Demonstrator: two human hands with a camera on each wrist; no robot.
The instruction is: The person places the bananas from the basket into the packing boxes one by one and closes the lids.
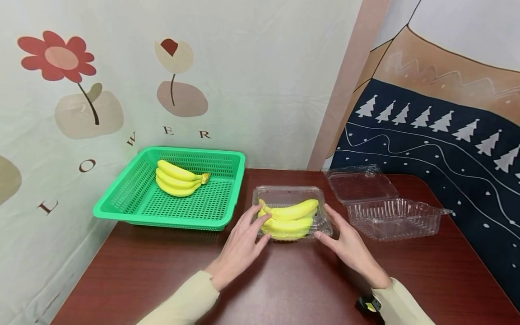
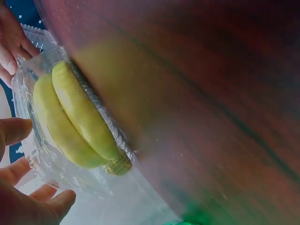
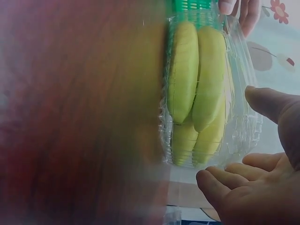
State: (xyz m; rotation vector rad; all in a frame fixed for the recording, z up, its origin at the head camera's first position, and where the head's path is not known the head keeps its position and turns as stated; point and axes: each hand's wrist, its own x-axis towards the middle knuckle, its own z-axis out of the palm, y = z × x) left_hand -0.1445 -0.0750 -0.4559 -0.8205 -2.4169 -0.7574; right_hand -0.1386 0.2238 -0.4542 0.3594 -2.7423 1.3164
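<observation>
On the surface (image 1: 300, 280), a clear plastic clamshell (image 1: 289, 193) of bananas (image 1: 290, 212) sits between left hand (image 1: 245, 234) and right hand (image 1: 347, 240), fingers spread. It seems light, slippery, crushable; best gripped low at both ends.

Cropped and blurred around the clear box (image 1: 290, 193)
Right wrist view: the green basket (image 3: 194, 5) beyond it is cropped; the surface (image 3: 84, 117) beside it is blurred.

Clear rectangular box of thin plastic (image 1: 290, 194), which looked glossy, clear open-lidded plastic container (image 1: 394, 228), whose ribbed walls were shiny, yellow curved bananas (image 1: 294, 211), which looked smooth, green rectangular plastic basket (image 1: 162, 220), which was perforated and semi-glossy, reddish-brown wood-grained table (image 1: 284, 284), which looked polished
</observation>
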